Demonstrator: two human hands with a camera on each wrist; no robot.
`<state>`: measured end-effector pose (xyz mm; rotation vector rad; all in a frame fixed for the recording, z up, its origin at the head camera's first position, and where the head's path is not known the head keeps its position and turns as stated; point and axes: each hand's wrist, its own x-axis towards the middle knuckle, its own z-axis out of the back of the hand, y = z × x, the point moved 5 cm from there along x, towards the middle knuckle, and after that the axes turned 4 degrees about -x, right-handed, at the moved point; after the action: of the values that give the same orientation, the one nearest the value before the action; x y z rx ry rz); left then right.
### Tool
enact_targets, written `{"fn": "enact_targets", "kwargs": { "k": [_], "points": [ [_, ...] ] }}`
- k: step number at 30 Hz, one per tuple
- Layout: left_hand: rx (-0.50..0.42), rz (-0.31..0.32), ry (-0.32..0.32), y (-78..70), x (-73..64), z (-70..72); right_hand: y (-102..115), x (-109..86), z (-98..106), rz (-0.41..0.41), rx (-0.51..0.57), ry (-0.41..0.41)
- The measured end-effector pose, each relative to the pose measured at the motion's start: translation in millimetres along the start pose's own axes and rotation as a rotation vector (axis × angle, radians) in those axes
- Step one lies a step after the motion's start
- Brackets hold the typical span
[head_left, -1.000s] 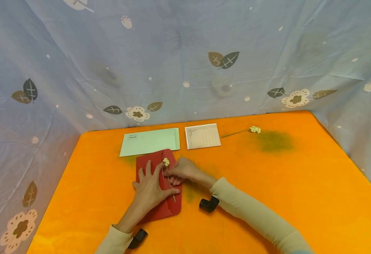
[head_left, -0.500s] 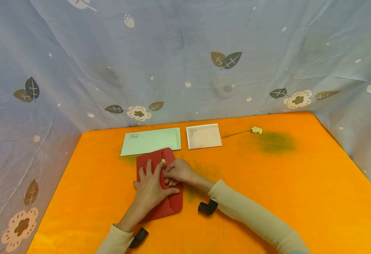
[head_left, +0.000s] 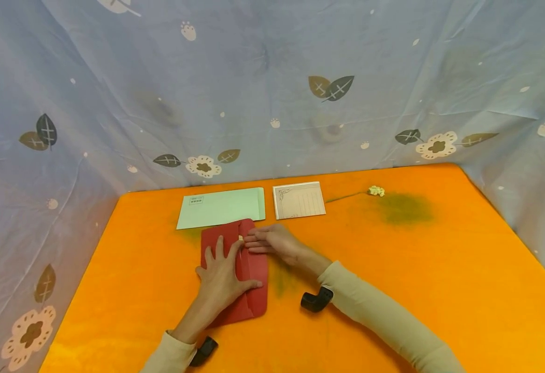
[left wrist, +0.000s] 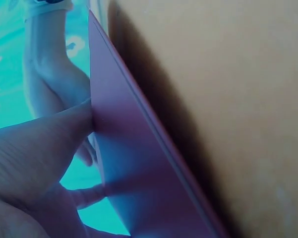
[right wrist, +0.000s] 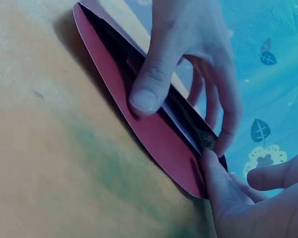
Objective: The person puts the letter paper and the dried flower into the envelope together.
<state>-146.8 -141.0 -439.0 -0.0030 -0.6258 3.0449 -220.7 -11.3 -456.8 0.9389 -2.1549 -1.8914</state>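
Note:
A red envelope [head_left: 235, 313] lies on the orange cloth with its flap [head_left: 257, 267] folded out to the right. My left hand [head_left: 218, 277] spreads over it, thumb pressing the flap and the other fingers on the envelope body. In the right wrist view the mouth gapes between that thumb and the index finger. A small yellowish flower head [right wrist: 206, 140] shows inside the mouth near the far end; its stem is mostly hidden within. My right hand [head_left: 277, 243], fingers straight, has its fingertips right at the mouth beside the flower head.
A pale green envelope [head_left: 223, 207] lies behind the red one. To its right is a white lined card [head_left: 300, 201], and a second yellow flower [head_left: 376, 191] with a long stem [head_left: 347, 197] reaches from the card. Patterned blue fabric [head_left: 272, 93] hangs around the back and sides.
The flower has gone from lying over the flap into the envelope's mouth. My right hand has let go of its stem, straightened its fingers and moved up toward the flower head. The left hand stays put.

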Motion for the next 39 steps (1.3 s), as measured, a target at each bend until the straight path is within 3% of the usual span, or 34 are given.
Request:
{"fn": "enact_targets", "kwargs": {
  "k": [10, 17, 24, 31, 36, 39],
  "points": [
    [0.005, -0.030, 0.002, -3.3, -3.9, -1.7, -5.3, -1.1, -9.8, -0.020, 0.040, -0.013],
    [0.015, -0.015, 0.020, -3.0, -3.0, -1.3, -11.9, -13.2, -21.0, -0.080, 0.046, 0.018],
    [0.014, -0.024, 0.019, -2.9, -2.1, -1.3, -15.6, -15.6, -23.2, -0.060, 0.042, 0.041],
    [0.018, -0.028, 0.052, -3.4, -3.3, -1.0, -2.1, -16.5, -3.0, 0.008, -0.042, 0.048],
    [0.015, -0.020, 0.137, -5.2, -1.9, 4.2, 19.2, -14.7, 25.1, 0.075, -0.126, -0.026],
    [-0.002, -0.008, 0.175, -6.3, 4.5, 15.2, 30.8, -10.7, 40.5, 0.111, -0.146, -0.084]
  ]
}}
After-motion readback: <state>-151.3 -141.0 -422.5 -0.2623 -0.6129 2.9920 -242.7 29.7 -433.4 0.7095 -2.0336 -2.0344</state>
